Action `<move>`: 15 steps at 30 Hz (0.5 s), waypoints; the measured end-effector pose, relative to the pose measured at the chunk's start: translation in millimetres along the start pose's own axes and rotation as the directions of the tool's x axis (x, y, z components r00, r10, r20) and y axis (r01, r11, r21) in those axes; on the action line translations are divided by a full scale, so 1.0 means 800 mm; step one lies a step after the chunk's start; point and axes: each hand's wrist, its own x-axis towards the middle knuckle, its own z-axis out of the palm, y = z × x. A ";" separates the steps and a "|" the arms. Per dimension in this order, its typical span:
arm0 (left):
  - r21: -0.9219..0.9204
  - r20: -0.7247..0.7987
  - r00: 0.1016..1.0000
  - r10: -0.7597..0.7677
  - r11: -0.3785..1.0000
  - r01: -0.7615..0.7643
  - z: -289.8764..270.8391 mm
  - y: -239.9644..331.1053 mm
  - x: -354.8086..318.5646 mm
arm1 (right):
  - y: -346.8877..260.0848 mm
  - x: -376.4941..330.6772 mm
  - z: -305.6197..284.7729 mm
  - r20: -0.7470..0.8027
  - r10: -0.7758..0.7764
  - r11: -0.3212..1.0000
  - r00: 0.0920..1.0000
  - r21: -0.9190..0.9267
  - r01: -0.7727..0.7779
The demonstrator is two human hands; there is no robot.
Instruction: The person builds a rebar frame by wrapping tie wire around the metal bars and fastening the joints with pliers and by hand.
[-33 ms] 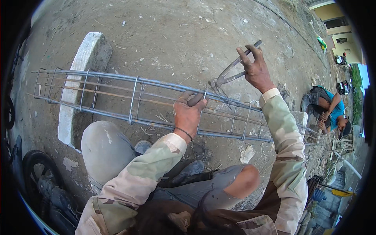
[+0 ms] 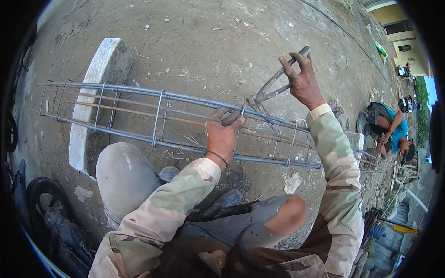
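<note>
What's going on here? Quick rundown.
A long steel-bar cage lies across a pale block. The person's right hand holds pincers, handles spread, their head at the upper bars. The left hand is at those bars just beside it; whether it pinches anything is unclear. A co-worker crouches near the far right end.

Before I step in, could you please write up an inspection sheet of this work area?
Surface: bare, dusty ground.
Job's things: a long steel cage lies across a pale block; the pincers have spread handles, with their head by its upper bars.
Clutter: pebbles and a pale chunk on the ground.
Hands: left hand at the cage, exact grip unclear; right hand holds the pincers.
Cables: a thin dark line at upper right; cannot tell whether it is a cable.
Surroundings: another person crouches at right; a black wheel stands at lower left.
</note>
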 end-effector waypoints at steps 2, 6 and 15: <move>-0.001 -0.008 1.000 0.011 1.000 -0.011 0.001 0.000 0.000 | -0.001 0.009 0.001 -0.031 -0.097 0.992 0.995 -0.088 0.094; -0.026 -0.002 1.000 0.020 0.999 -0.021 0.003 0.001 -0.003 | -0.001 0.023 0.000 -0.089 -0.080 0.992 0.993 -0.103 0.070; 0.027 -0.023 1.000 0.021 0.999 -0.020 0.002 0.000 0.000 | -0.007 0.047 -0.009 -0.119 -0.225 0.960 0.967 -0.195 0.199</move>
